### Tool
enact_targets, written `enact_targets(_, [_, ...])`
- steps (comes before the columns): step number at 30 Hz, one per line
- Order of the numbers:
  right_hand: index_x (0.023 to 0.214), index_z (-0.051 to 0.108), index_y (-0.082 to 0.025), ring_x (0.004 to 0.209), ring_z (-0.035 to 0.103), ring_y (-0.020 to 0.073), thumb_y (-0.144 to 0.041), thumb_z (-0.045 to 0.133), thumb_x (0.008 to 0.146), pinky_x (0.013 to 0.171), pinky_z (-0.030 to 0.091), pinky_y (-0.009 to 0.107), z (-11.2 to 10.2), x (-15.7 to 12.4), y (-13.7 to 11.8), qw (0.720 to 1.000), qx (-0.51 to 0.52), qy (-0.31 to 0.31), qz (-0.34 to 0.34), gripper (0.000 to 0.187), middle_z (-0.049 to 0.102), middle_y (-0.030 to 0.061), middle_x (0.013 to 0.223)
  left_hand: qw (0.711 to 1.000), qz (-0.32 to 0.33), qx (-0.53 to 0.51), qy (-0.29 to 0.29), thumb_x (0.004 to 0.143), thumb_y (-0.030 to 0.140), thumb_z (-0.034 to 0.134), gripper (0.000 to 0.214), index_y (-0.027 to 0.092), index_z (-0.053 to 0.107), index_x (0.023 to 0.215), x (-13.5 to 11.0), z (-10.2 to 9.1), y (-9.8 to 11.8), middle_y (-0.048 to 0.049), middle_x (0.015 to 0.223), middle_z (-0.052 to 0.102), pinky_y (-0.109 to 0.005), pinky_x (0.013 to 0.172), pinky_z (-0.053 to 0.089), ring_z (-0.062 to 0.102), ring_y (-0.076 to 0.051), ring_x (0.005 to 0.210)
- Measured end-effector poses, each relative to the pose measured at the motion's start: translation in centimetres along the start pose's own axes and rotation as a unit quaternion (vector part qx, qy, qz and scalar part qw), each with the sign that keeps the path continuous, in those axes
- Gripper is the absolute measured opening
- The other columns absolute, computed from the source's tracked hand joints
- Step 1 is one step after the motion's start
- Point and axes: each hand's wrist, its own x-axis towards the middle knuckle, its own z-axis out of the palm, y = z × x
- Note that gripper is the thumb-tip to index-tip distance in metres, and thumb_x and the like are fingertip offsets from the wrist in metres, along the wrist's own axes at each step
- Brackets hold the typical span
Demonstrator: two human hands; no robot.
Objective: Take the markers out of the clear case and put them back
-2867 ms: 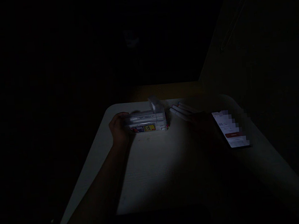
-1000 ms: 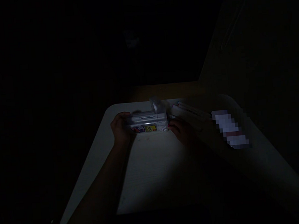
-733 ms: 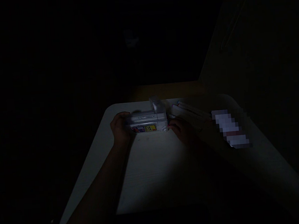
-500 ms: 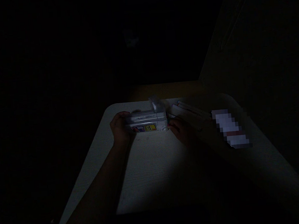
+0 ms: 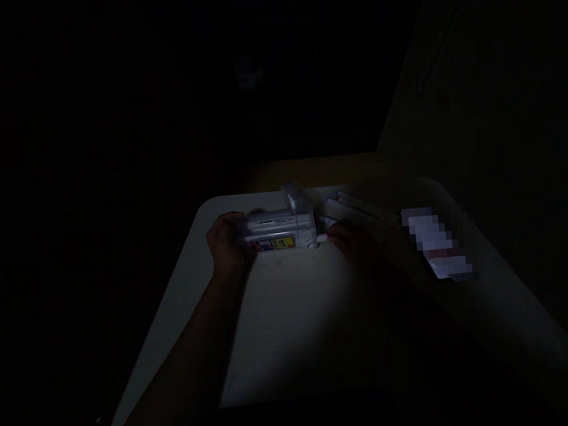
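My left hand [image 5: 226, 244] grips the left end of a clear plastic box [image 5: 278, 230], which has a colourful printed label along its front and a raised clear flap at the top. Just right of the box, my right hand [image 5: 353, 243] is shut around a white marker [image 5: 322, 237], with only its tip showing. Several more white markers [image 5: 358, 206] lie behind that hand in dim light. The box's far side is hard to make out in the dark.
A phone [image 5: 438, 242] with a blurred screen lies at the right of the pale table [image 5: 293, 318]. A wooden surface [image 5: 315, 172] shows beyond the table's far edge. A wall rises at the right, and the surroundings are very dark.
My right hand has moved left from the markers to the box's right end, and a white tip now shows at its fingers. The left hand and box have barely moved.
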Motion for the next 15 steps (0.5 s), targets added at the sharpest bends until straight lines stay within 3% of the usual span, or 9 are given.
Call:
enact_targets(4, [0.091, 0.066, -0.016, 0.086, 0.061, 0.0147, -0.023, 0.048, 0.084, 0.079, 0.046, 0.026, -0.5, -0.3, 0.2, 1.000, -0.027, -0.001, 0.015, 0.020, 0.067, 0.0064, 0.093, 1.000, -0.002, 0.006, 0.003, 0.064, 0.028, 0.048, 0.019, 0.016, 0.062, 0.070, 0.0, -0.1, -0.1, -0.0002, 0.062, 0.057, -0.020, 0.046, 0.038, 0.052, -0.011, 0.051])
enact_targets(8, [0.104, 0.063, -0.017, 0.090, 0.061, 0.0168, -0.025, 0.053, 0.082, 0.081, 0.047, 0.028, 0.5, -0.3, -0.6, 0.999, -0.049, 0.008, -0.005, 0.026, 0.066, 0.0078, 0.099, 1.000, -0.007, 0.008, 0.011, 0.062, 0.026, 0.048, 0.018, 0.015, 0.061, 0.069, -0.1, 0.1, 0.4, 0.0003, 0.060, 0.056, -0.020, 0.045, 0.038, 0.052, -0.011, 0.050])
enact_targets(15, [0.094, 0.066, -0.017, 0.082, 0.061, 0.0162, -0.027, 0.050, 0.084, 0.077, 0.048, 0.028, 0.2, -0.4, -0.4, 0.995, -0.100, 0.008, -0.017, 0.022, 0.068, 0.0067, 0.092, 1.000, -0.021, -0.016, 0.005, 0.061, 0.027, 0.049, 0.018, 0.015, 0.060, 0.069, -0.4, 0.5, 0.7, -0.0004, 0.061, 0.057, -0.022, 0.045, 0.041, 0.054, -0.012, 0.050])
